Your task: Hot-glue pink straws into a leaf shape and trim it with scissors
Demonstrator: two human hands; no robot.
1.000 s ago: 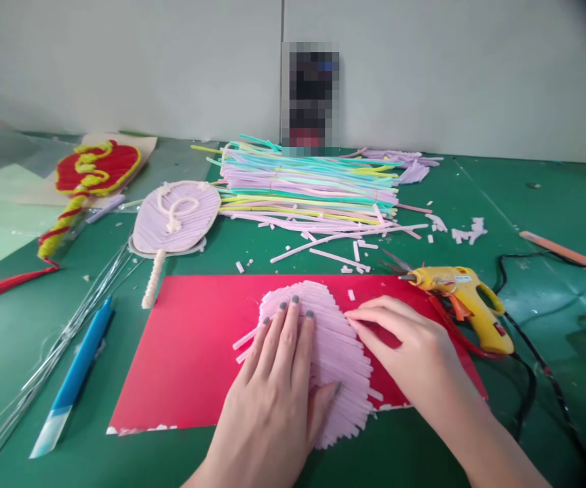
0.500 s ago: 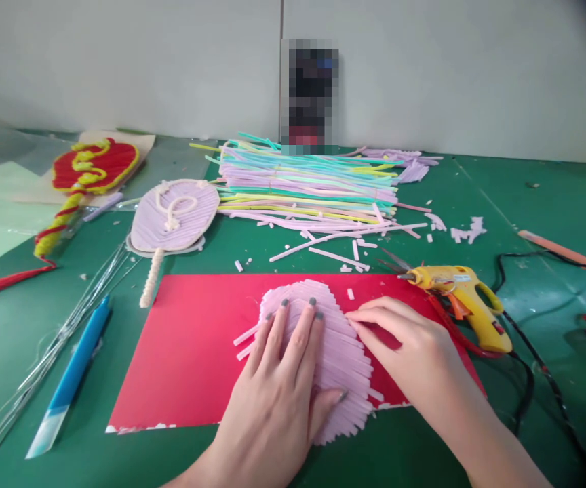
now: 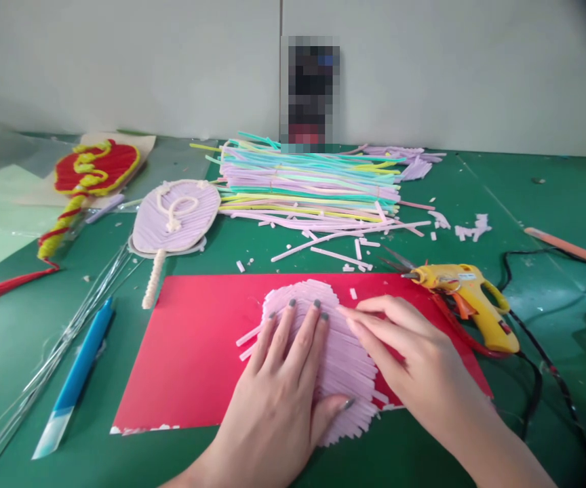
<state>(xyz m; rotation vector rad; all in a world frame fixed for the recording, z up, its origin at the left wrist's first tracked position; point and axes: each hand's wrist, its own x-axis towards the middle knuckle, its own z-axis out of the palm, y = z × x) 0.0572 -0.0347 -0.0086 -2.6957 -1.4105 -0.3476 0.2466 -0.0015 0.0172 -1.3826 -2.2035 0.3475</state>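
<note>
On the table (image 3: 521, 203), the pink panel (image 3: 348, 359), probably light, soft and best held flat, lies mostly on the red sheet (image 3: 191, 352) under the spread left hand (image 3: 279, 383), while the right hand (image 3: 409, 339) seems to pinch a strip (image 3: 342, 310) at the panel's edge.

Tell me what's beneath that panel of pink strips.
The red sheet shows around the panel, and green table past the sheet's near edge. What lies directly beneath is covered.
</note>
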